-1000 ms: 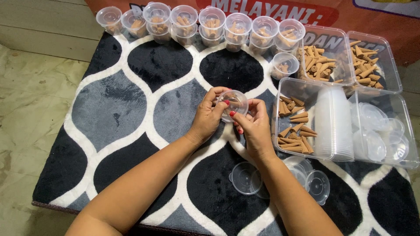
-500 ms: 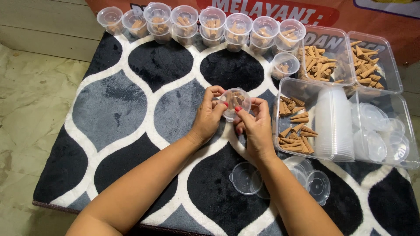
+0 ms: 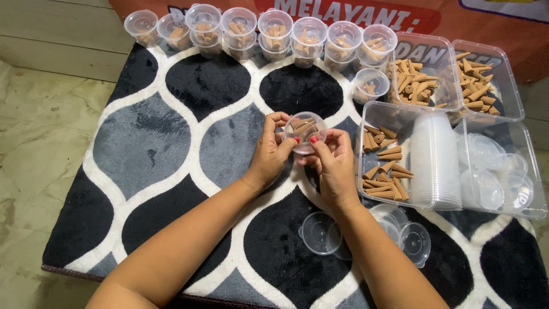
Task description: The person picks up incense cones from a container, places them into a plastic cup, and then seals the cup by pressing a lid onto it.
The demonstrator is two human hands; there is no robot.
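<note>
A small clear plastic cup (image 3: 305, 131) with a lid and several brown cone-shaped pieces inside is held above the patterned rug (image 3: 171, 143). My left hand (image 3: 271, 151) grips its left side and my right hand (image 3: 331, 160) its right side, both thumbs pressing on the lid's rim. Loose clear lids (image 3: 320, 233) lie on the rug just below my right forearm.
A row of filled clear cups (image 3: 257, 26) lines the rug's far edge, with one more cup (image 3: 370, 84) nearer. At the right, clear trays hold brown cones (image 3: 386, 169), more cones (image 3: 420, 80), a stack of empty cups (image 3: 437, 160) and lids (image 3: 492, 171). Bare floor (image 3: 34, 143) lies to the left.
Both hands have lifted the cup slightly and shifted their fingers around its rim; the thumbs now press on the lid. Nothing else has moved.
</note>
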